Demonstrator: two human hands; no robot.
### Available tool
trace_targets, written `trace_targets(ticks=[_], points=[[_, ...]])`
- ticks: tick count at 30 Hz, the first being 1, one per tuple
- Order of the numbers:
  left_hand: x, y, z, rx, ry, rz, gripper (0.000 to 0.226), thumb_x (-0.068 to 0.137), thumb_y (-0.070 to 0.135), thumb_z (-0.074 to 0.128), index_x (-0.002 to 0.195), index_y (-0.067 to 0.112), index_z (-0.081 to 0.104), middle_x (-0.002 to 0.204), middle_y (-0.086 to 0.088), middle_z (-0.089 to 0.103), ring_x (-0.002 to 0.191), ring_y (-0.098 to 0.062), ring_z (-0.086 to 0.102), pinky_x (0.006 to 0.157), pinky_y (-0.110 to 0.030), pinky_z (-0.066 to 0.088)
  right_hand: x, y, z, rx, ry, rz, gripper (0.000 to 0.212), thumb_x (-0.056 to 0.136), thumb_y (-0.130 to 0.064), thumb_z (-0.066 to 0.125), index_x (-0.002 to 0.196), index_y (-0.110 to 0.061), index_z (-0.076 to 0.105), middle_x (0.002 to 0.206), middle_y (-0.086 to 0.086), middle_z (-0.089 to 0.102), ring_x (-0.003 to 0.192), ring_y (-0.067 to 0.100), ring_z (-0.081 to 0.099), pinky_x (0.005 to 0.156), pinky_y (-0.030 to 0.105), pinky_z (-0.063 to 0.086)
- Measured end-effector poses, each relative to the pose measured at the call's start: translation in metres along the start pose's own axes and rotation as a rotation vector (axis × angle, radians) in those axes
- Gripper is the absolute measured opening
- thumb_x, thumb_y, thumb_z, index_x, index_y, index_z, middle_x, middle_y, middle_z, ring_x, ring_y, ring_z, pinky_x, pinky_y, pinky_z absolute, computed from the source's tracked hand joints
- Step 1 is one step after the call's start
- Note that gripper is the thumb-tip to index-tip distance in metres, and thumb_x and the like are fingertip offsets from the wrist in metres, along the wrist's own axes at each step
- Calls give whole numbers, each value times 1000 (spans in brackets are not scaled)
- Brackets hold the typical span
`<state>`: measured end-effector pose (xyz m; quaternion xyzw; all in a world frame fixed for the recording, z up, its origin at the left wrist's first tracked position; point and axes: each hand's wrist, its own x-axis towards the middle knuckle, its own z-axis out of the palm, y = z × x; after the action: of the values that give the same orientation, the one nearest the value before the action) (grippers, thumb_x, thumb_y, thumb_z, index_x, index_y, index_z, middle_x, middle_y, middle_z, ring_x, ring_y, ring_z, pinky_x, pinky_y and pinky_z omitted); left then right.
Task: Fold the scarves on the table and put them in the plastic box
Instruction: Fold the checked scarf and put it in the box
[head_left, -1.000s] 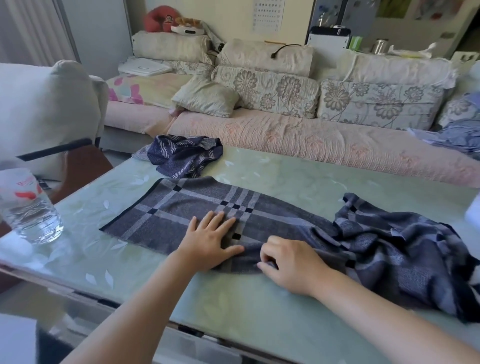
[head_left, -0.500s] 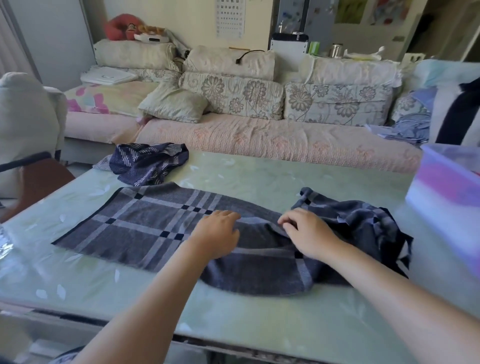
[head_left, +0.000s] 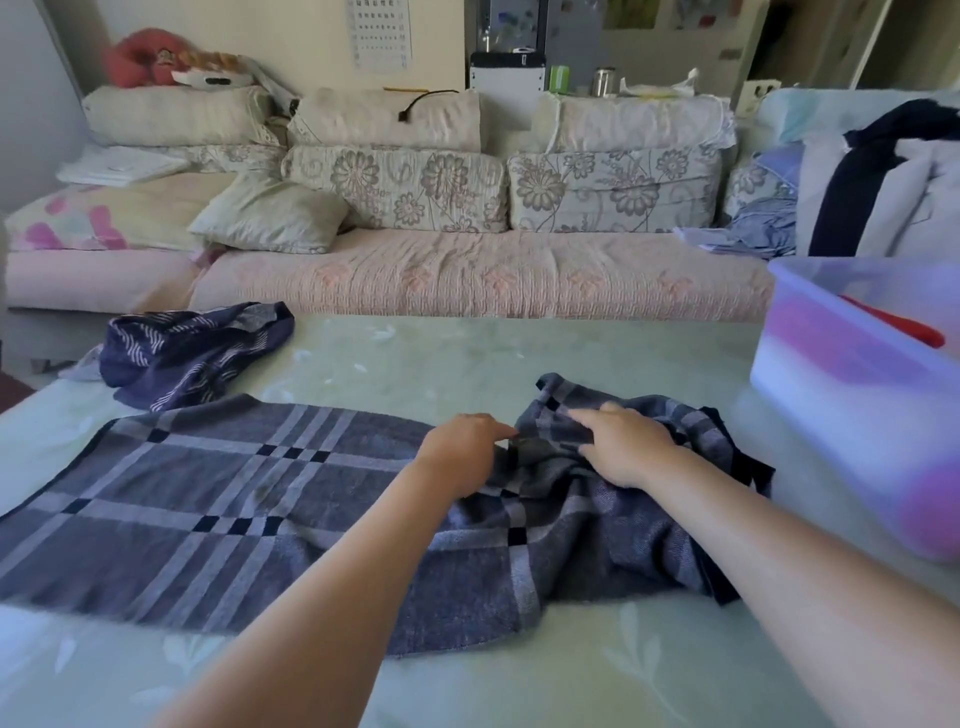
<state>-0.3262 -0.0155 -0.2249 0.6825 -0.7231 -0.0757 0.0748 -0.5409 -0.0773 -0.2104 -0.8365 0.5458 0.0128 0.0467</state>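
- Grey-blue plaid scarf (head_left: 249, 509) lies across the near tabletop (head_left: 519, 358). Its left part is flat and its right end is bunched in a heap, which likely needs spreading before any fold.
- Left hand (head_left: 462, 447) has its fingers curled and pinches the cloth at the far edge where flat meets heap, seemingly to anchor it.
- Right hand (head_left: 623, 447) rests on the heap with fingers reaching left. It is blurred, so I cannot tell whether it grips.
- Striped scarf (head_left: 192, 353) sits crumpled at the upper left, just beside the plaid one's far corner, not yet folded.
- Box (head_left: 857, 405) stands open at the right, near the heap, so room there is tight.
- Bare tabletop at centre, beyond the hands, offers the best room.
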Motion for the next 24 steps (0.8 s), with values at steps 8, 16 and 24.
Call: trace_targets(ticks=[8,16,24], points=[[24,6,7,-66,233,-161,23,98,14,48,110,14,67,115,-9,54,93,-26,59,78,-35,50,16,41,-12,317,592,408,16,93,-18,53,96,-8,66,103,14,64,92,37,63,71,36,45],[21,12,4,-589,347,-194,47,97,5,44,142,19,41,148,-5,36,125,-24,50,99,-31,43,-14,37,-18,222,516,170,63,83,-4,61,142,-16,43,158,18,19,143,38,26,114,48,26],[-5,52,16,-171,284,29,18,99,27,45,110,19,57,115,-1,53,97,-26,56,78,-37,47,-53,25,-1,94,-185,-25,62,106,-40,35,160,-26,8,168,-2,9,153,23,14,118,49,28]])
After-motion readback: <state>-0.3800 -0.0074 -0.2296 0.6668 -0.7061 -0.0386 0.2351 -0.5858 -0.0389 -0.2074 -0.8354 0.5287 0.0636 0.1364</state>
